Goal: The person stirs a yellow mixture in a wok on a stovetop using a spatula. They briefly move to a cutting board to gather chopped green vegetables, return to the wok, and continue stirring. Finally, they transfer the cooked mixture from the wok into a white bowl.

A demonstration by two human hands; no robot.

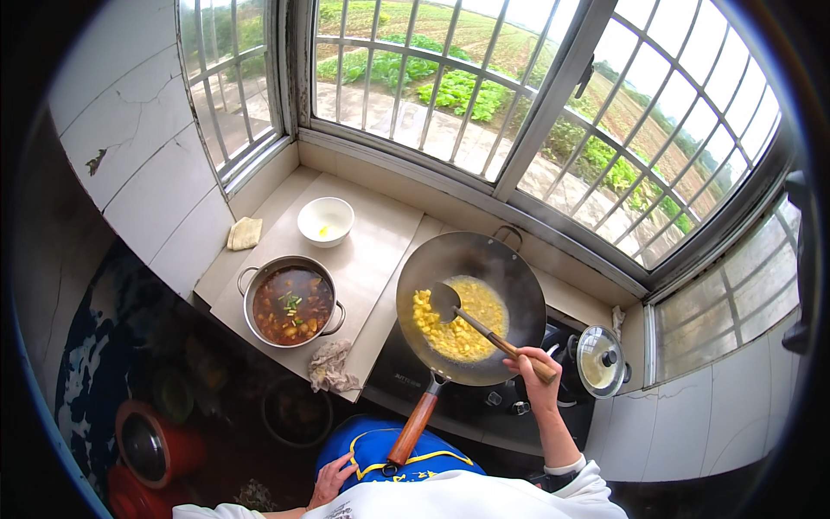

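My right hand [539, 379] is closed around the wooden handle of a wok spatula [445, 302]. The spatula's dark metal head rests among yellow scrambled eggs [471, 342] in a large wok [510, 268] on the stove. Some of the egg is gathered in lumps at the left, while the rest spreads loose across the bottom. The wok's reddish wooden handle points toward my body. Lower left, my left hand [333, 478] lies against my blue apron [380, 441] with fingers stretched out, holding nothing, near the wok handle but apart from it.
A two-handled pot of brown stew [294, 304] stands on the left counter, below a white bowl [326, 222] with yellow residue. A crumpled rag [332, 367] lies at the counter edge, a folded cloth [245, 233] by the wall. A glass-lidded pot [600, 362] stands right of the wok.
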